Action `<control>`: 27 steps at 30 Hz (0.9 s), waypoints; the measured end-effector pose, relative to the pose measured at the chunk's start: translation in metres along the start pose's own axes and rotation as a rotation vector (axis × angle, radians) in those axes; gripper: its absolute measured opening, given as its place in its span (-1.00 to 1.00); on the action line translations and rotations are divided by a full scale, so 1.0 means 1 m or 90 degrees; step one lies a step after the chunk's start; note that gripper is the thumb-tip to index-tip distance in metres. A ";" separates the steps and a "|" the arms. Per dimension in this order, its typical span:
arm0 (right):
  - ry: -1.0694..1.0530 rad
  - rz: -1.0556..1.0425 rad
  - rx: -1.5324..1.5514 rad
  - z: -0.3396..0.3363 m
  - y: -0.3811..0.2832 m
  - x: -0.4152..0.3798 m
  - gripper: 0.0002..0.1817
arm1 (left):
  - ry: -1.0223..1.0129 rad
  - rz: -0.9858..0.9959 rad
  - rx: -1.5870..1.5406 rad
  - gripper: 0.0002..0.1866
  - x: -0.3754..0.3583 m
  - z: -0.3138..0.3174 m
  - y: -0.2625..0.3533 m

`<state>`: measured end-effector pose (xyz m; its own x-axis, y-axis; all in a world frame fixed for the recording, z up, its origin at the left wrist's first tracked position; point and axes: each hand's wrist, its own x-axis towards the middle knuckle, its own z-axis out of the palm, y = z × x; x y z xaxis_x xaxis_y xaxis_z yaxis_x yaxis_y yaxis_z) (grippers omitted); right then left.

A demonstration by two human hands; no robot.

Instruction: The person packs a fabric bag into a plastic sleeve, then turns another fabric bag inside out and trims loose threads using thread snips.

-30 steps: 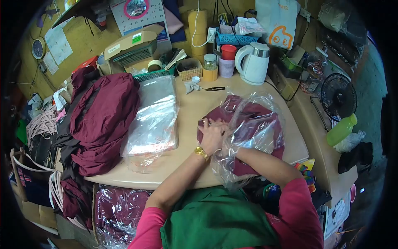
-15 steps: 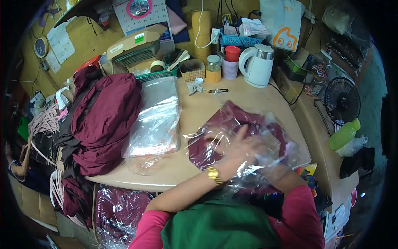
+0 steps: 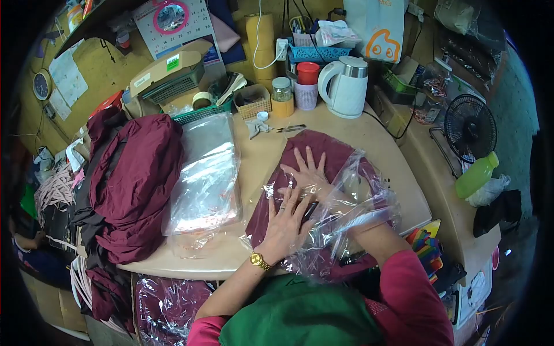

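The left hand and the right hand are laid flat with fingers spread, so each grip is wide apart and nothing is pinched. A dark red cloth is pressed under both, on the smooth tan worktop. Thin, clear plastic is draped around the right arm. Unlike half a second ago, the left hand is drawn back from over the right. Two hands, one pressed cloth, one shiny gold watch and one white kettle are seen.
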<state>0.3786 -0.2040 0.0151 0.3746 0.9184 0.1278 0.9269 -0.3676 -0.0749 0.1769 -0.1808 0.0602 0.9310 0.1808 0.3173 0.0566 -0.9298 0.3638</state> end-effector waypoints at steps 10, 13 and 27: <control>0.152 0.025 -0.041 0.003 -0.007 0.025 -0.02 | 0.037 0.131 -0.551 -0.40 0.076 -0.022 0.037; -0.069 0.056 0.073 -0.012 -0.007 0.033 0.02 | -0.092 0.216 -0.342 -0.41 0.084 -0.007 0.058; -0.458 -0.096 0.183 -0.041 0.054 0.046 -0.24 | -0.154 0.025 -0.499 -0.42 -0.008 -0.083 0.031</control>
<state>0.4471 -0.1875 0.0578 0.0482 0.8609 -0.5064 0.8876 -0.2694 -0.3735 0.1413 -0.1846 0.1415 0.9841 -0.0048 0.1774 -0.1627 -0.4239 0.8910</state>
